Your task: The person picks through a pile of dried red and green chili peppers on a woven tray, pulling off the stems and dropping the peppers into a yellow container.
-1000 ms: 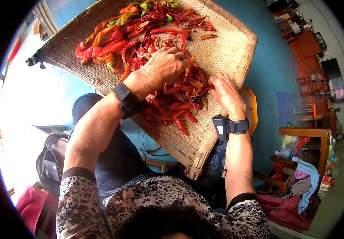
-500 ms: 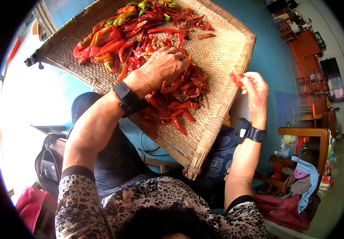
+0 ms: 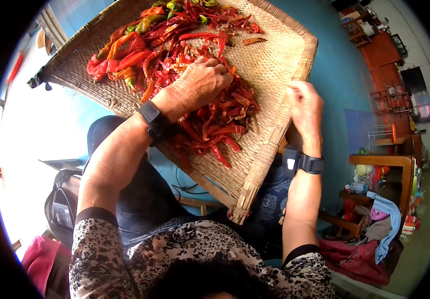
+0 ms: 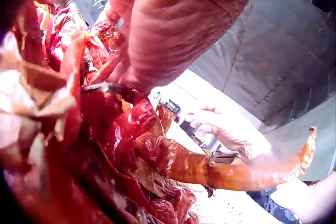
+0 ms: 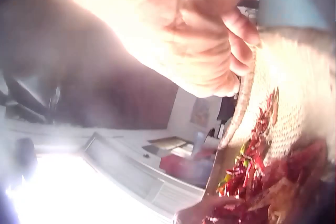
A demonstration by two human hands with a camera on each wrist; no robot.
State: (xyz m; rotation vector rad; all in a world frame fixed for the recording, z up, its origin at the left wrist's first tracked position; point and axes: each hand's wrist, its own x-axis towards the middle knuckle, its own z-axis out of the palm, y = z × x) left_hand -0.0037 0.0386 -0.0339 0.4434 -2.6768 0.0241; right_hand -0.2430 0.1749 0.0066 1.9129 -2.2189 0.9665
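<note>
Over the heap of red chili peppers (image 3: 220,134) on the woven tray (image 3: 274,55), my left hand (image 3: 195,87) rests with its fingers curled down among the pods. In the left wrist view, wrinkled chili pieces (image 4: 107,40) show between its finger and thumb; the fingertips are partly hidden. An orange-red dried chili (image 4: 236,174) sticks out below that palm. My right hand (image 3: 305,109) is at the tray's right edge, fingers loosely bent. The right wrist view shows this hand's fingers (image 5: 239,56) beside the rim with nothing visible in them.
Larger fresh red peppers (image 3: 130,60) and some green ones (image 3: 150,22) lie at the tray's far left. A single brown pod (image 3: 254,41) sits apart near the back. The tray's front corner (image 3: 240,212) stands over the lap. At right is a wooden chair (image 3: 379,160) with cloths.
Half a second ago my right hand held a red chili piece beyond the tray's right edge; now it is back by the rim without it. My left hand stays on the heap.
</note>
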